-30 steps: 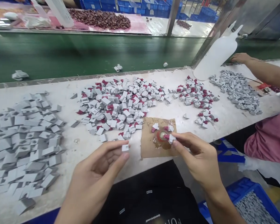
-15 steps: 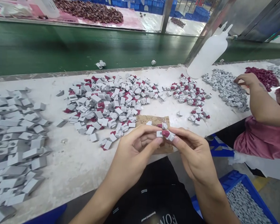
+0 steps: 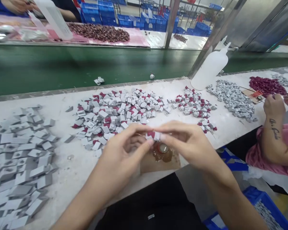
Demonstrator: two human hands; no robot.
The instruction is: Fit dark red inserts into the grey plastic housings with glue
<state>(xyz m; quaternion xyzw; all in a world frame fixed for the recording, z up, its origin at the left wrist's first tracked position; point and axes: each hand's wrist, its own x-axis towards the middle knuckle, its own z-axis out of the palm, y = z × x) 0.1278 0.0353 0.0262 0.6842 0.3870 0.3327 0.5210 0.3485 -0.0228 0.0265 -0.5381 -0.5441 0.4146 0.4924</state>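
A small grey-and-dark-red plastic piece (image 3: 154, 135) is pinched between the fingertips of both hands. My left hand (image 3: 124, 148) grips its left side, thumb in front and fingers behind. My right hand (image 3: 190, 143) has thumb and forefinger closed on the right side. Fingers hide much of the piece. Below the hands lies a brown board (image 3: 147, 164) with a shiny wet brown patch (image 3: 163, 153) on it. Just behind spreads a pile of joined grey-and-red pieces (image 3: 115, 111), partly covered by the left hand.
Larger grey blocks (image 3: 19, 159) are heaped at left. A smaller grey-and-red pile (image 3: 193, 102) lies right of centre, near a white squeeze bottle (image 3: 210, 68). Behind runs a green belt (image 3: 69, 68). A co-worker's arm (image 3: 275, 127) and a blue crate (image 3: 266, 204) are at right.
Both hands have come closer together around the piece, and their fingertips now cover more of it. The view has tilted up. The co-worker's hand has drawn back from the grey parts.
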